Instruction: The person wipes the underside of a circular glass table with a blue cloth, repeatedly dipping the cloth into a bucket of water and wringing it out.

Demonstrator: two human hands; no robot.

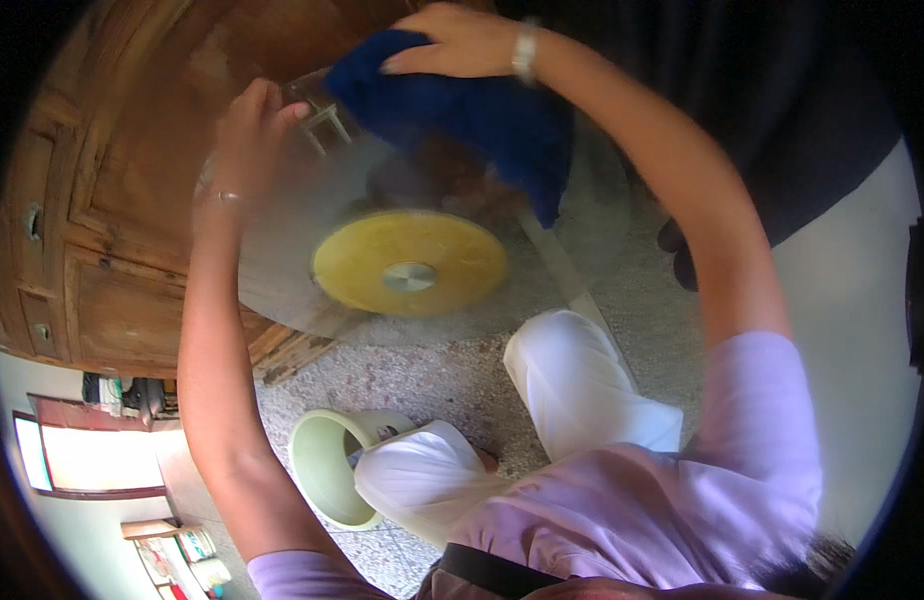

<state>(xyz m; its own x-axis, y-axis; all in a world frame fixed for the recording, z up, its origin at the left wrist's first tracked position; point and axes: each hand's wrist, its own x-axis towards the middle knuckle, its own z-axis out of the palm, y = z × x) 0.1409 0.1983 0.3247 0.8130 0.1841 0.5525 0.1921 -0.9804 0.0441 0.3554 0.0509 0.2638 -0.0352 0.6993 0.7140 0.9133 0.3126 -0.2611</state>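
Observation:
A large round sheet of clear glass [272,270] is in front of me, with a yellow disc [362,265] and a small silvery hub at its middle. My left hand [257,130] is closed on the far left edge of the glass; motion blurs it somewhat. Up at the far edge, my right hand [457,45] grips a dark blue cloth [482,105], which lies over the glass and hangs down to the right. The fingers under the cloth are partly hidden.
Wooden cabinets [132,190] with drawers stand at the left. A pale green bucket [307,470] sits on the speckled floor [432,375] beside my white-trousered knees [572,385]. Dark fabric [802,130] hangs at the upper right, near a white wall [852,320].

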